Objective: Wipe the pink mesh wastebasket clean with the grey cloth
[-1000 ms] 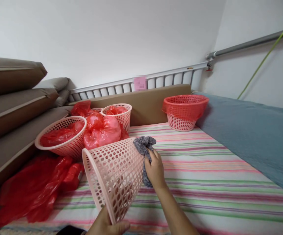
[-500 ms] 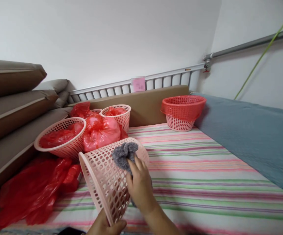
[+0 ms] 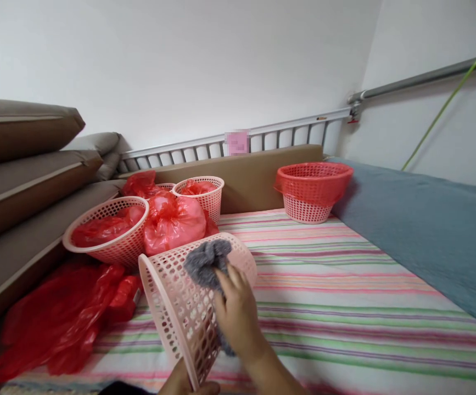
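Observation:
A pale pink perforated plastic basket [image 3: 188, 299] lies tipped on its side in front of me, its mouth facing left toward me. My left hand [image 3: 184, 381] grips its rim at the bottom of the view, with part of the fingers hidden inside and below the frame. On the basket's upper side, my right hand [image 3: 238, 307] presses a fuzzy grey cloth [image 3: 207, 262], fingers closed on it. Some of the cloth hangs down beyond the hand.
Left stand pink baskets [image 3: 112, 252] holding red plastic bags, beside a stuffed red bag [image 3: 175, 225]. Loose red plastic [image 3: 65, 312] lies nearer. A red-wrapped basket [image 3: 314, 189] stands on the striped sheet [image 3: 345, 296] at back right. Stacked cushions [image 3: 27, 181] line the left.
My right hand and the cloth have shifted slightly against the basket's side. My left hand still holds the rim, now lower in view. The whole scene has moved a little right.

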`<action>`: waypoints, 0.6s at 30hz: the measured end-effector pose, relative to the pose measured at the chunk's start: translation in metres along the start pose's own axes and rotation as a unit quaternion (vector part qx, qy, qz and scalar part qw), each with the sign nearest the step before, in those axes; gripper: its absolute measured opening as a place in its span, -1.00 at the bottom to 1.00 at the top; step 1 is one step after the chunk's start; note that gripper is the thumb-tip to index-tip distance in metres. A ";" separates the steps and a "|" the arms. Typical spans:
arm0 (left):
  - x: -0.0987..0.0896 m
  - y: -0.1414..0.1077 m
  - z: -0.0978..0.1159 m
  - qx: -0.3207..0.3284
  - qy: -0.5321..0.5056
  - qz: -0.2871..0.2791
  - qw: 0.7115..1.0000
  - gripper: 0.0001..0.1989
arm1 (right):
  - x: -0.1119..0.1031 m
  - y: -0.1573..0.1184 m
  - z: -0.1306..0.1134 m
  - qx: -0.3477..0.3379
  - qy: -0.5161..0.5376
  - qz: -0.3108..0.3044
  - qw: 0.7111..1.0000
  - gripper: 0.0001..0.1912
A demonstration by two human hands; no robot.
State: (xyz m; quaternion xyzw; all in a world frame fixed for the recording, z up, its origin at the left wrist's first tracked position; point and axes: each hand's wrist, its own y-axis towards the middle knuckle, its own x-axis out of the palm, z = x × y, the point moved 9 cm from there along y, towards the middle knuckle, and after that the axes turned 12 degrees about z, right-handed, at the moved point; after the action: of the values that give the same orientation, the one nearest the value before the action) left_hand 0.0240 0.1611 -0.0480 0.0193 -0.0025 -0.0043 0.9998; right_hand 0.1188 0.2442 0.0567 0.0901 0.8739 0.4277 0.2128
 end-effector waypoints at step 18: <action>0.006 -0.002 -0.019 0.009 0.053 -0.035 0.998 -0.34 | -0.007 0.004 0.002 0.010 0.009 0.001 1.000 -0.43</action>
State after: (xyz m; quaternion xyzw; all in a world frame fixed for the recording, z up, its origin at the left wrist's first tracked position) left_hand 0.0299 0.1601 -0.0668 0.0286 0.0514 -0.0384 0.9975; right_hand 0.1256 0.2464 0.0608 0.0892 0.8798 0.4202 0.2038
